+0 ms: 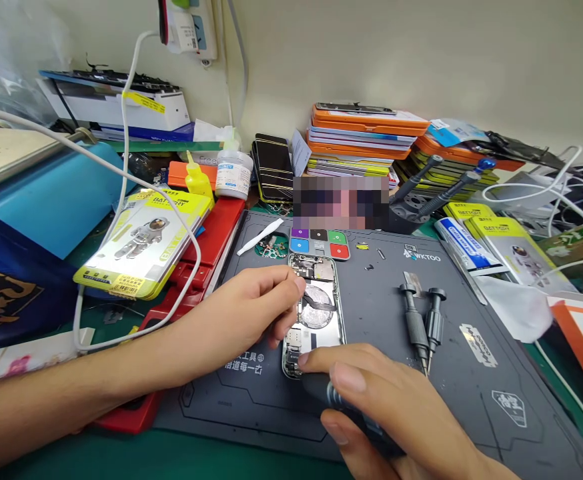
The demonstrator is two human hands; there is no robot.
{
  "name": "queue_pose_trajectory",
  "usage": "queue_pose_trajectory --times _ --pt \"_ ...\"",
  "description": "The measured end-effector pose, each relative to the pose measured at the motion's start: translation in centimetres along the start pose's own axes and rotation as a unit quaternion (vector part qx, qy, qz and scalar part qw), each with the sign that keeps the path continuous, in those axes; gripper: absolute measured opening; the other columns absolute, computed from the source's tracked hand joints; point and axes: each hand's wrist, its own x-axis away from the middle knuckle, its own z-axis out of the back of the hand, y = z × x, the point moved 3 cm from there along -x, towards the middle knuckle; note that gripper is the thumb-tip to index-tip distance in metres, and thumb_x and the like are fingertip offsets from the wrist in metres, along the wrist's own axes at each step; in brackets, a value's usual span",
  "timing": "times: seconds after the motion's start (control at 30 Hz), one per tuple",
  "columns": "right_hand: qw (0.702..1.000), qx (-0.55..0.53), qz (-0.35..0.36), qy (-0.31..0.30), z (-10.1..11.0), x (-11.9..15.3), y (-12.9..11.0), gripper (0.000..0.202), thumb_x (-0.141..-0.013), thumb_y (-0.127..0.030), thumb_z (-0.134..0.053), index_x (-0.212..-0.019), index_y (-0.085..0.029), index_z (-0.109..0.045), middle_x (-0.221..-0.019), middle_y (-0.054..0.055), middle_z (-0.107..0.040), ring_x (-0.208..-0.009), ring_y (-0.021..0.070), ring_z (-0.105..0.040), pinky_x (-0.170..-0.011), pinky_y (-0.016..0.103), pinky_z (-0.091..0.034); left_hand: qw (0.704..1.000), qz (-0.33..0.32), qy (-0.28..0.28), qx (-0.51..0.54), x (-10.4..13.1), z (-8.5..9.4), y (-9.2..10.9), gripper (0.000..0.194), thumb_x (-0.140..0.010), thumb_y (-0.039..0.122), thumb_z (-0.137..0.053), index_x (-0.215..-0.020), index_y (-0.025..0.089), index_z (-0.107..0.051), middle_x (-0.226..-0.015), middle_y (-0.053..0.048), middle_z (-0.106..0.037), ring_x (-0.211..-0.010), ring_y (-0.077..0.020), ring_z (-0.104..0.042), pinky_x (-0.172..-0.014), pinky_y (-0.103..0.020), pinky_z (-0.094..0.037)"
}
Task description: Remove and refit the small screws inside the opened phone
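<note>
An opened phone (316,340) lies on the dark work mat (271,413), its inner parts and a round silver coil (318,313) exposed. A thin black flex strip (324,305) crosses the coil. My left hand (266,300) is closed in a pinch over the phone's left edge; its fingertips hide whatever they hold. My right hand (396,400) curls around a dark tool with a ringed handle (334,397), whose kind I cannot make out. The index fingertip of that hand touches the phone's lower end.
Two grey screwdrivers (415,327) and a perforated metal plate (477,345) lie right of the phone. Beyond it are a coloured tray (319,245) and a white spudger (260,237). Battery boxes (144,240) sit left on a red tool, with a white cable (199,267) looping across.
</note>
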Motion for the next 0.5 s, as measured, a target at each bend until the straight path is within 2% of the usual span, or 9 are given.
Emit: queue_pose_trajectory --times 0.27,0.5 --pt "1.000 0.011 0.014 -0.006 -0.22 0.08 -0.03 0.056 -0.094 0.002 -0.054 -0.144 -0.024 -0.050 -0.120 0.008 -0.083 -0.110 0.0177 -0.081 -0.093 0.028 -0.068 1.000 0.000 -0.002 -0.017 -0.08 0.05 -0.07 0.046 -0.111 0.045 -0.046 -0.072 0.022 -0.052 -0.065 0.006 -0.058 -0.062 -0.0134 -0.047 -0.060 -0.029 -0.036" --pt "1.000 0.012 0.006 -0.010 -0.12 0.11 -0.17 0.057 -0.094 0.003 -0.054 -0.144 -0.022 -0.049 -0.120 0.009 -0.082 -0.110 0.0187 -0.081 -0.093 0.029 -0.068 1.000 0.003 -0.003 -0.015 -0.04 0.02 -0.27 0.046 -0.111 0.043 -0.044 -0.072 0.022 -0.053 -0.066 0.005 -0.058 -0.062 -0.0130 -0.048 -0.061 -0.029 -0.037"
